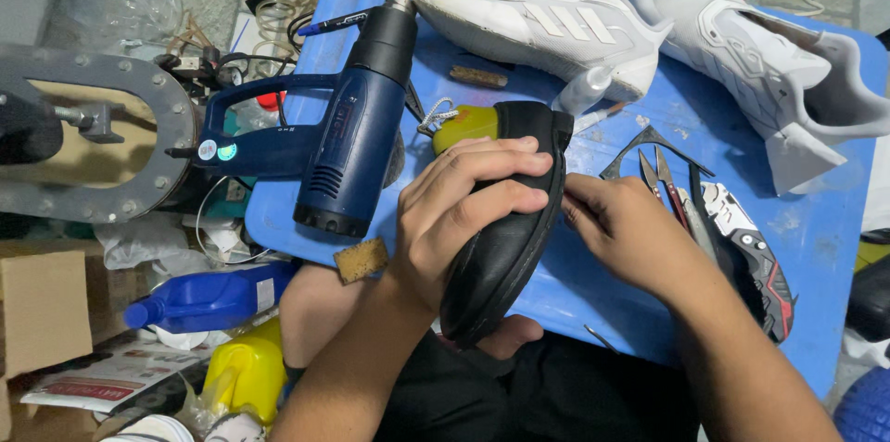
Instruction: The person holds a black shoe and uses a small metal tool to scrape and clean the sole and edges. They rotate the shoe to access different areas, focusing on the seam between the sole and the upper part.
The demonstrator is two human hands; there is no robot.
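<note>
A black shoe [505, 243] stands on edge over my lap, its sole side turned right. My left hand [459, 210] wraps over its upper and grips it. My right hand [621, 229] presses its fingertips against the sole edge near the middle. Whether the right hand holds a small tool is hidden. A yellow-green object [464, 124] lies just behind the shoe's far end.
A blue heat gun [348, 136] lies on the blue table [816, 229] to the left. Two white sneakers [556, 30] [769, 62] lie at the back. Scissors and a utility knife [742, 238] rest right of my hand. A blue bottle [209, 298] and yellow container [243, 370] sit low left.
</note>
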